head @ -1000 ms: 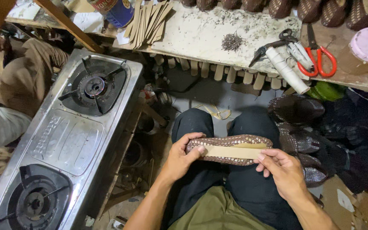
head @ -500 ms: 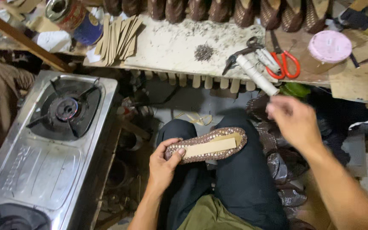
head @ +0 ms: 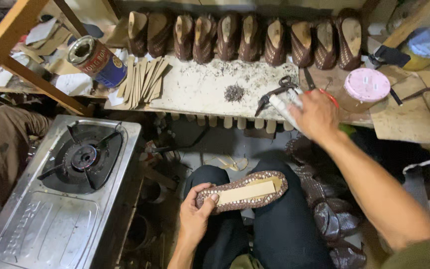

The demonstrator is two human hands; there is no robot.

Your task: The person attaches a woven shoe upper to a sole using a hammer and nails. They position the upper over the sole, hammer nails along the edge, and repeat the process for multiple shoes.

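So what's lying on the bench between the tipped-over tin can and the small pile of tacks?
In the head view, a fanned stack of flat tan insole pieces lies between the tin can and the pile of tacks; past it, the bench top is bare.

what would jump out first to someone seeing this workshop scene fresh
The brown woven shoe upper lies sole-up across the lap, gripped by the left hand. The right hand reaches to tools at the bench edge. A row of similar shoes lines the bench's back, and a gas stove sits left.
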